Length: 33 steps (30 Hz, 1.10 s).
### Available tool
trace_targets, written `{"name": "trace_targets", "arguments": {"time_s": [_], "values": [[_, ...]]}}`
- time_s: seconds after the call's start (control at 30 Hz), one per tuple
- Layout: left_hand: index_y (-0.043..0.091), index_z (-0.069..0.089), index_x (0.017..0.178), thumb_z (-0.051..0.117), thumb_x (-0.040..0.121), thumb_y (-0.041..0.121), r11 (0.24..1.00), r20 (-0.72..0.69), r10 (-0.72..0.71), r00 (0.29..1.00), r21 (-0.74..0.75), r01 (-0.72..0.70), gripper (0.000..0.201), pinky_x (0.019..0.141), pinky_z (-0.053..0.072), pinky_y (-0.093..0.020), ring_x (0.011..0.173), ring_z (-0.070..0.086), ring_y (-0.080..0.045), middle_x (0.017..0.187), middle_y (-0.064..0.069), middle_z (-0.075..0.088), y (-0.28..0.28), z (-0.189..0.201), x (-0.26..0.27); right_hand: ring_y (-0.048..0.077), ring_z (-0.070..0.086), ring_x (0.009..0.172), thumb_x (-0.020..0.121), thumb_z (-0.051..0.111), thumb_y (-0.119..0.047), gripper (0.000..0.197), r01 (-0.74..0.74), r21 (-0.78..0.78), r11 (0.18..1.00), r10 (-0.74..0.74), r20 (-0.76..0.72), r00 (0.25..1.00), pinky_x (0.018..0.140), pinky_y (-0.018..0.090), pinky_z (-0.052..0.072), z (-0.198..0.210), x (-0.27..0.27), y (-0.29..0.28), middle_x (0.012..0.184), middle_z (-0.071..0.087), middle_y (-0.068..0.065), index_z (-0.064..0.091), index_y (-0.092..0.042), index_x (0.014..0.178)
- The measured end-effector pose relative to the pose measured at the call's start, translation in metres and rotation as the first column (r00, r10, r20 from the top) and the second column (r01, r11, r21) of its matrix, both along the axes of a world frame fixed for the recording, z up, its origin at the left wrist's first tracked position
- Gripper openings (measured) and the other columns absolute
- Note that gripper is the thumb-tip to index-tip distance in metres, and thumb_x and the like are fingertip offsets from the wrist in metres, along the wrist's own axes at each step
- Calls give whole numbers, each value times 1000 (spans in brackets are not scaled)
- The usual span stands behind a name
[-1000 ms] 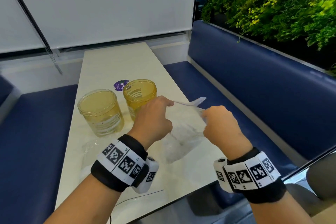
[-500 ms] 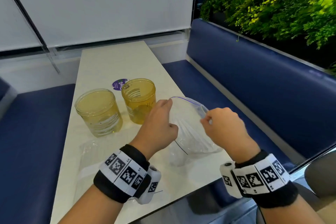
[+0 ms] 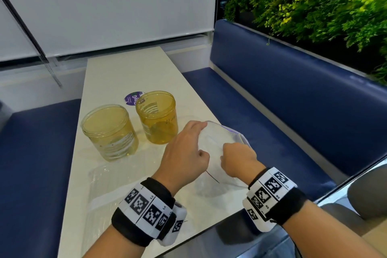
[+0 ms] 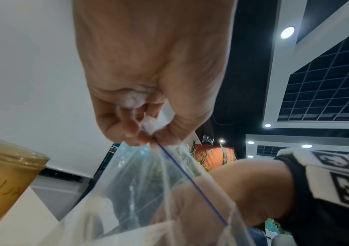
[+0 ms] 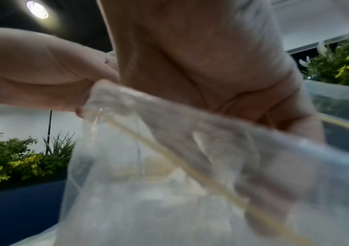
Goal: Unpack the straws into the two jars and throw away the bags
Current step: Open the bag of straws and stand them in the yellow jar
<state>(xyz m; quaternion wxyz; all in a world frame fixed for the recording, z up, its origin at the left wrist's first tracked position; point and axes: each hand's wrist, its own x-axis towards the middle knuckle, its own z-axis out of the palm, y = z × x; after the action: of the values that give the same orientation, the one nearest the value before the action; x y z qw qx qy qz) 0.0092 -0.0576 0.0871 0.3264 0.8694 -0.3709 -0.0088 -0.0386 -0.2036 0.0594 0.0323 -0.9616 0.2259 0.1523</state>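
Two empty amber jars stand on the white table (image 3: 125, 69), one on the left (image 3: 110, 132) and one to its right (image 3: 157, 119) (image 4: 0, 174). Just right of them a clear zip bag (image 3: 219, 136) (image 4: 140, 183) (image 5: 148, 208) with a blue seal line is held up, mouth open. My left hand (image 3: 203, 125) (image 4: 148, 138) pinches the far rim of the bag between thumb and fingers. My right hand (image 3: 236, 157) (image 4: 243, 188) is in the bag's mouth; its fingers are hidden by plastic and blurred. I cannot make out the bag's contents.
A second clear bag (image 3: 109, 186) lies flat on the table near the front left. A purple sticker (image 3: 130, 98) sits behind the jars. Blue benches (image 3: 293, 111) flank the table, with plants (image 3: 314, 6) behind the right one.
The bag's mouth has been pulled open. My right hand let go of the rim and moved left and down into the opening. My left hand keeps its pinch.
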Motion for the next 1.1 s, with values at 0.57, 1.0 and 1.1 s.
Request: {"name": "trace_targets", "arguments": {"time_s": [0.57, 1.0, 1.1], "values": [[15, 57, 103, 70, 87, 14, 919, -82, 146, 986, -357, -166, 20, 75, 43, -25, 90, 49, -12, 103, 3, 46, -31, -36, 23, 17, 62, 84, 98, 54, -19, 27, -268, 186, 945, 205, 303, 931, 70, 28, 55, 126, 5, 12, 102, 64, 0, 66, -27, 122], [-5, 51, 94, 37, 105, -7, 831, -147, 139, 979, -520, -196, 17, 59, 46, -13, 68, 56, -2, 77, -15, 48, -32, -16, 35, 7, 47, 55, 76, 53, -80, 54, -631, 84, 771, 397, 711, 580, 49, 21, 31, 74, 41, 4, 62, 51, -8, 46, -27, 76], [-2, 52, 91, 45, 103, 1, 779, -158, 256, 954, -550, -301, 15, 66, 47, -15, 69, 56, -1, 76, -12, 49, -34, -12, 32, 11, 54, 61, 84, 47, -76, 51, -679, -6, 734, 501, 679, 537, 54, 28, 44, 68, 50, 1, 69, 55, -8, 49, -25, 85]]}}
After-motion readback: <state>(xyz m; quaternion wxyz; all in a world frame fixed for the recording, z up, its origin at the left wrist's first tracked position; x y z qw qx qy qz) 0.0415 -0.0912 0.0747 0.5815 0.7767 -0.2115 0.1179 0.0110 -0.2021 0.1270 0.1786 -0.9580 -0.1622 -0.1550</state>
